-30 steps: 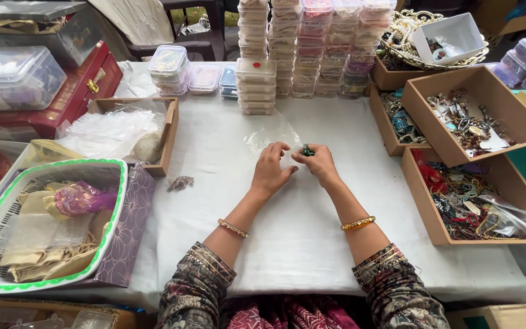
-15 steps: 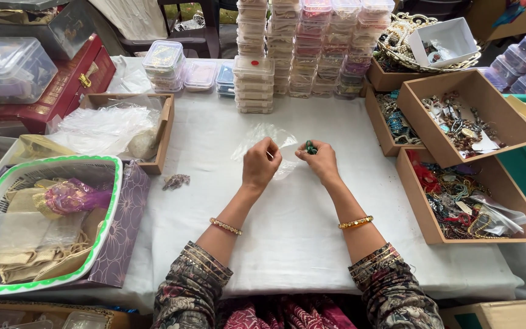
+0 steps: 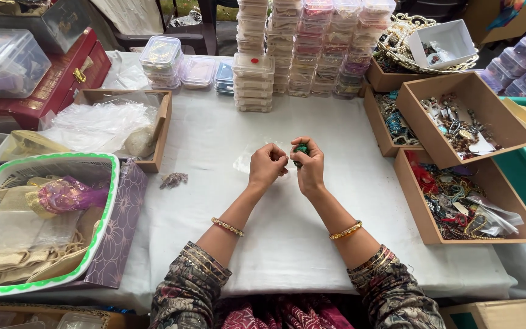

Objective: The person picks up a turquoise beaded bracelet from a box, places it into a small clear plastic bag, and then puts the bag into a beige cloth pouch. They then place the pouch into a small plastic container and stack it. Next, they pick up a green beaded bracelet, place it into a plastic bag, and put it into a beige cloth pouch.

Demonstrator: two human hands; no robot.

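Observation:
My right hand [image 3: 309,165] is closed around a small green jewellery piece [image 3: 301,148] above the middle of the white tablecloth [image 3: 287,237]. My left hand [image 3: 267,164] is right beside it, fingers curled, pinching the edge of a small clear plastic bag [image 3: 246,163] that lies under and between both hands. The two hands almost touch. Each wrist wears a gold bangle.
Stacks of clear plastic boxes [image 3: 299,49] stand at the back. Brown cardboard trays of jewellery [image 3: 467,119] line the right side. A tray of clear bags [image 3: 114,125] and a green-rimmed white basket [image 3: 38,222] with cloth pouches sit left. A small dark trinket [image 3: 173,180] lies loose.
Both hands have drawn together and lifted slightly off the cloth. The green piece, earlier at my right fingertips beside the bag, is now closed inside my right hand.

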